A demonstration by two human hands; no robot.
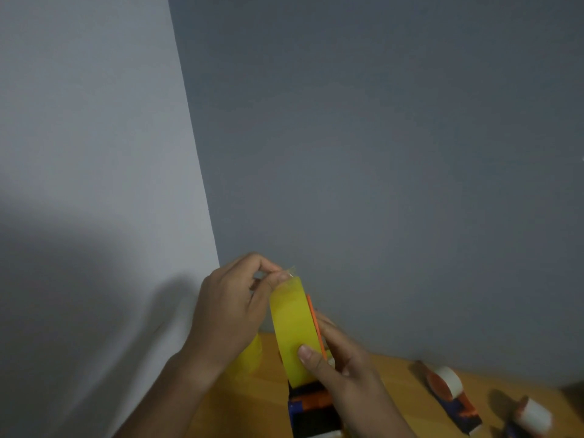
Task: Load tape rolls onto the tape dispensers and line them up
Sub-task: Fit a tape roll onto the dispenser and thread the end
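Observation:
A yellow tape roll [292,330] sits on an orange, blue and black tape dispenser [313,412], held up above a wooden table [262,403]. My right hand [344,368] grips the roll and dispenser from the right, thumb pressed on the yellow tape. My left hand [230,311] pinches the loose end of the tape [289,273] at the top of the roll. A second yellow roll [249,355] lies on the table behind my left wrist, mostly hidden.
Two dispensers loaded with white tape stand on the table at the right, one [448,393] nearer the wall and another [531,418] at the frame's lower edge. Grey walls meet in a corner [202,184] just behind the table.

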